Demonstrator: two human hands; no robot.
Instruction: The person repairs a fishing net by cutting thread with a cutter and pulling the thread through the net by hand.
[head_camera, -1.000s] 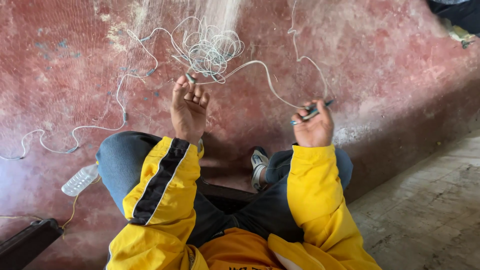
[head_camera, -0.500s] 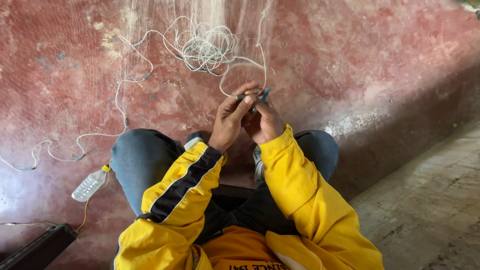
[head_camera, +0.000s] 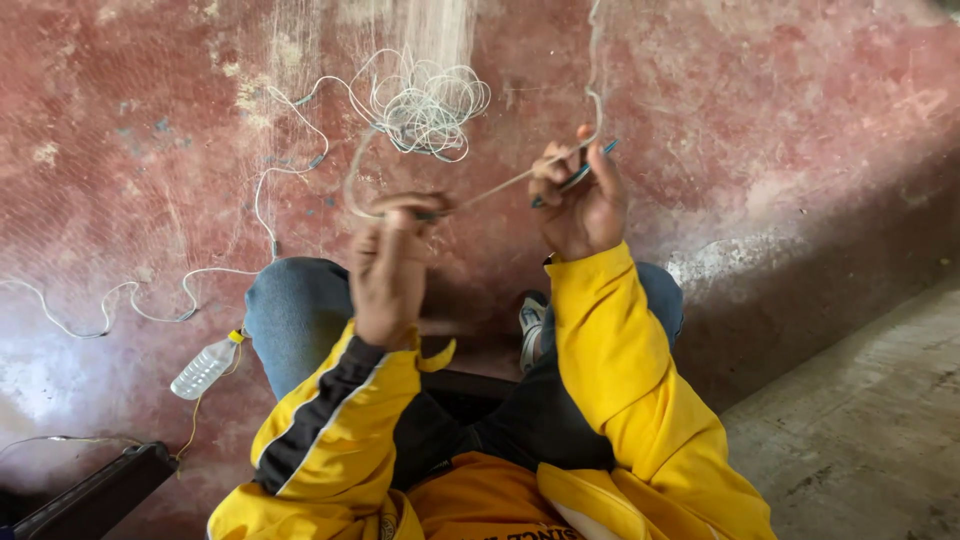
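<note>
the worn red floor (head_camera: 780, 110) fills most of the frame, fine netting (head_camera: 440, 30) spread at top centre above a tangle of white cord (head_camera: 425, 100). at centre the left hand (head_camera: 388, 270), blurred, pinches the cord drawn taut toward the right hand (head_camera: 580, 200), which grips a slim blue netting needle (head_camera: 578, 176). this looks like knot-tightening; a steady, even pull seems called for.

Left hand (head_camera: 388, 268) and right hand (head_camera: 580, 200) up front, cord (head_camera: 500, 185) stretched between them. Coil (head_camera: 425, 105) on the floor beyond. Bottle (head_camera: 205, 366) lies left of the left knee (head_camera: 295, 305).
</note>
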